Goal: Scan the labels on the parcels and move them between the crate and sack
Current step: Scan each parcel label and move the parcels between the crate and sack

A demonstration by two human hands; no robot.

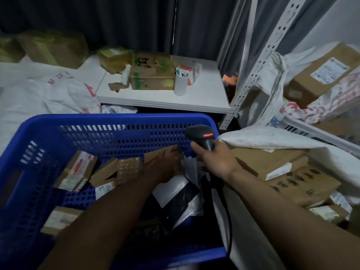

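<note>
I saw small parcels (78, 170) lying loose in the blue crate (116, 121). My left hand (165, 168) reached down among them, probably to pick one, but blur hid whether it was open or closed. My right hand (214, 158) gripped the scanner (202, 137), its red light on, held ready between crate and sack (282, 141), where boxes (288, 172) already lay.

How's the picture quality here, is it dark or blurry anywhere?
Head view: dim overall, the arms and crate interior in shadow; the left hand is motion-blurred over the parcels in the blue crate; the scanner in the right hand is sharper, its red light glowing; wide-angle bending tilts the shelf upright.
</note>
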